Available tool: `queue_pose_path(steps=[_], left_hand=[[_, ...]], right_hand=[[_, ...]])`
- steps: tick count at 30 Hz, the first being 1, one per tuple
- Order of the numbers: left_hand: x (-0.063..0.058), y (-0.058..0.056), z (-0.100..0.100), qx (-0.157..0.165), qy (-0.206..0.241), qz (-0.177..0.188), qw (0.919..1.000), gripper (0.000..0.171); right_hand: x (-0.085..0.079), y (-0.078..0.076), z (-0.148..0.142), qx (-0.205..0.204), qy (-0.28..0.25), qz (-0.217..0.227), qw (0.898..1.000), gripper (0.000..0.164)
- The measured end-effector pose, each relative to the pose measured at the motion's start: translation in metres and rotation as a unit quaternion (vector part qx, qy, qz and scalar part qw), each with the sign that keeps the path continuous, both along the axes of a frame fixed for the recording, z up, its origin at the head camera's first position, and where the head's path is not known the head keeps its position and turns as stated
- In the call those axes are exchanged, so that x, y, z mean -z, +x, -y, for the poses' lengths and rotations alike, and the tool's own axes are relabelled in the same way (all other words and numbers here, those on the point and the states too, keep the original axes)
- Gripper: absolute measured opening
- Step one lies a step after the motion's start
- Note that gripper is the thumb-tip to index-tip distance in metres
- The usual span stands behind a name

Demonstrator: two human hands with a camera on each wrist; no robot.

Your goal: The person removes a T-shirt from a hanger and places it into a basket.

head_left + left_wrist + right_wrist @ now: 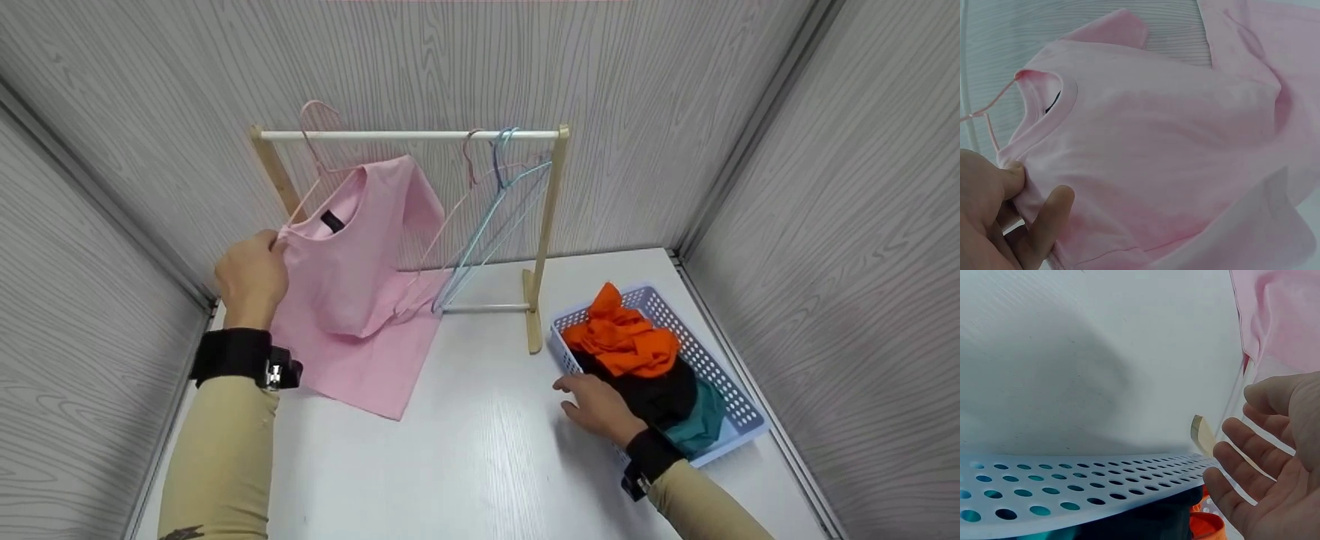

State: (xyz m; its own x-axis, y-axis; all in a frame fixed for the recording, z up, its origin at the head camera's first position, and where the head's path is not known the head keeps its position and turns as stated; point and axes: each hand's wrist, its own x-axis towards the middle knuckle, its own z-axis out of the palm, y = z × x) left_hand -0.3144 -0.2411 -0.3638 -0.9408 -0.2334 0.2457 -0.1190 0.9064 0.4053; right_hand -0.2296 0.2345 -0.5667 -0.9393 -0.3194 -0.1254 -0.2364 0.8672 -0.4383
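A pink T-shirt (pixel 352 255) hangs on a pink hanger (pixel 311 161) at the left end of the rack, its lower part spread over the tabletop. My left hand (pixel 253 274) pinches the shirt's left shoulder by the neckline. In the left wrist view, thumb and fingers of the left hand (pixel 1010 208) grip the pink cloth (pixel 1145 129) just below the hanger's arm. My right hand (pixel 600 409) is over the near left edge of the blue basket (pixel 739 405). Loosely bent and holding nothing, its fingers show in the right wrist view beside the basket's perforated wall (pixel 1106 489).
Thin pink and blue hangers (pixel 487 195) hang at the right of the rack's white bar (pixel 375 136). A wooden post (pixel 551 217) carries that end. Orange (pixel 626 337), black (pixel 667 397) and teal (pixel 701 420) clothes lie in the basket. Grey wood-grain panels (pixel 637 112) surround the white table (pixel 450 465).
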Motion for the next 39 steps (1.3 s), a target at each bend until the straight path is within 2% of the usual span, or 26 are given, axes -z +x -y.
queue_pose_path(steps=[4, 6, 11, 14, 20, 30, 34, 39], left_hand=[[-0.008, 0.01, 0.004, -0.004, 0.009, -0.016, 0.9998, 0.033], [-0.007, 0.015, 0.007, -0.007, 0.006, -0.025, 0.9997, 0.032], [0.005, 0.03, 0.019, -0.002, -0.002, -0.016, 0.9999, 0.034], [0.015, 0.039, 0.028, 0.011, -0.001, -0.011, 0.9999, 0.036], [0.031, 0.061, 0.052, 0.046, -0.008, -0.003, 0.9989, 0.036], [0.044, 0.094, 0.083, 0.129, -0.008, 0.04, 0.9908, 0.034], [0.049, 0.101, 0.084, 0.166, 0.002, 0.046, 0.9851, 0.033], [0.049, 0.102, 0.065, 0.203, 0.025, 0.057, 0.9771, 0.035]], right_hand=[[0.002, 0.002, 0.0, -0.002, -0.001, 0.005, 1.0, 0.028], [0.003, 0.003, 0.0, -0.019, -0.004, -0.013, 1.0, 0.028], [0.006, 0.006, -0.001, -0.053, -0.013, -0.047, 0.997, 0.026], [0.005, 0.007, 0.0, -0.045, -0.016, -0.031, 0.998, 0.026], [0.001, 0.007, 0.0, -0.035, -0.021, -0.008, 0.999, 0.027], [-0.004, 0.004, -0.003, -0.002, -0.008, 0.032, 0.999, 0.028], [-0.008, 0.005, -0.002, 0.01, -0.009, 0.046, 0.999, 0.028], [-0.019, 0.005, -0.001, 0.028, -0.026, 0.036, 0.999, 0.028]])
